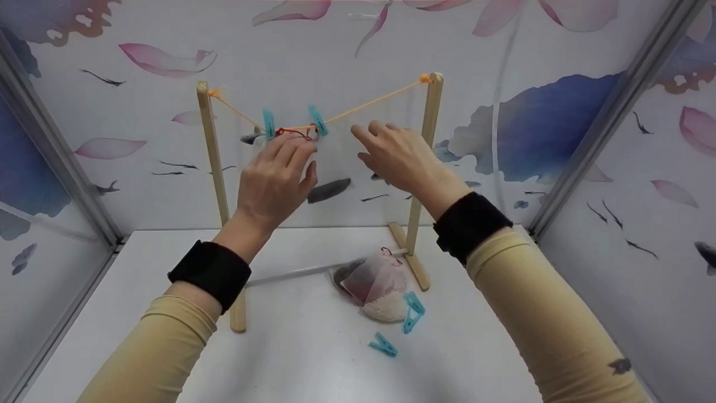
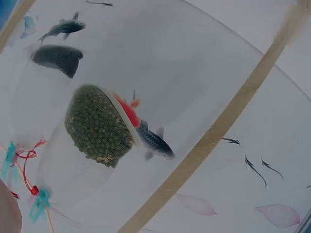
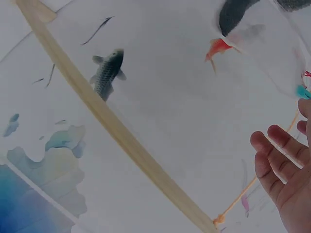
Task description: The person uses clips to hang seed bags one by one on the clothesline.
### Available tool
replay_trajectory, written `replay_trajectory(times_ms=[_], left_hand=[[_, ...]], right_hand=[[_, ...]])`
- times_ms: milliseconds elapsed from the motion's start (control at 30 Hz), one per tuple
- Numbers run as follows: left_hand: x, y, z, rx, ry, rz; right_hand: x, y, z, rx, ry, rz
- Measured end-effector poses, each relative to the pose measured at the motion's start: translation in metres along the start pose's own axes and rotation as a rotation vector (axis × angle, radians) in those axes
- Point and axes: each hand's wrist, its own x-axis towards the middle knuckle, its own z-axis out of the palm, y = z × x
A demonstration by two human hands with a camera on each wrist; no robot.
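Two mesh drawstring bags hang from an orange line, held by a blue clothespin (image 1: 269, 124) and another blue clothespin (image 1: 317, 121). One bag has green beans (image 2: 99, 127) in its bottom; the other has dark grains (image 2: 58, 59). Red drawstrings (image 2: 28, 155) loop between the pins. My left hand (image 1: 275, 174) is raised just below the pins, fingers loosely bent over the bag tops, with no clear grip visible. To the right of the bags, my right hand (image 1: 398, 154) hovers below the line (image 1: 376, 102), its fingers apart and nothing in them.
Wooden posts (image 1: 213, 151) hold the line at both ends, joined low down by a pale rod (image 1: 302, 272). On the white table (image 1: 302, 358) lie more filled mesh bags (image 1: 386, 308) and several blue clothespins (image 1: 383, 345). Printed wall panels enclose the space.
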Motion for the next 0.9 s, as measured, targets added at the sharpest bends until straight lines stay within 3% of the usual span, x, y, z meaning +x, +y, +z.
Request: replay_trajectory(times_ms=[67, 133, 267, 333, 400, 567, 667, 767, 900], left_hand=[[-0.005, 0.008, -0.001, 0.010, 0.026, 0.095], [-0.012, 0.019, -0.002, 0.013, 0.014, 0.168], [-0.037, 0.048, 0.000, -0.057, -0.106, 0.249], [-0.054, 0.067, 0.002, -0.135, -0.247, 0.257], [-0.073, 0.088, 0.005, -0.233, -0.441, 0.249], [-0.124, 0.142, 0.006, -0.404, -0.994, 0.096], [-0.153, 0.171, 0.009, -0.450, -1.179, 0.001], [-0.177, 0.191, 0.015, -0.495, -1.228, -0.070], [-0.196, 0.206, 0.022, -0.520, -1.164, -0.118]], right_hand=[[-0.017, -0.001, 0.004, 0.023, -0.033, 0.004], [-0.036, -0.005, 0.009, 0.078, -0.103, 0.016], [-0.073, -0.017, 0.023, 0.204, -0.313, 0.040], [-0.092, -0.026, 0.033, 0.254, -0.414, 0.053], [-0.111, -0.036, 0.045, 0.283, -0.489, 0.053], [-0.166, -0.062, 0.082, 0.422, -0.600, 0.083], [-0.203, -0.076, 0.102, 0.528, -0.667, 0.131], [-0.234, -0.088, 0.119, 0.621, -0.735, 0.189], [-0.262, -0.099, 0.130, 0.776, -0.720, 0.302]])
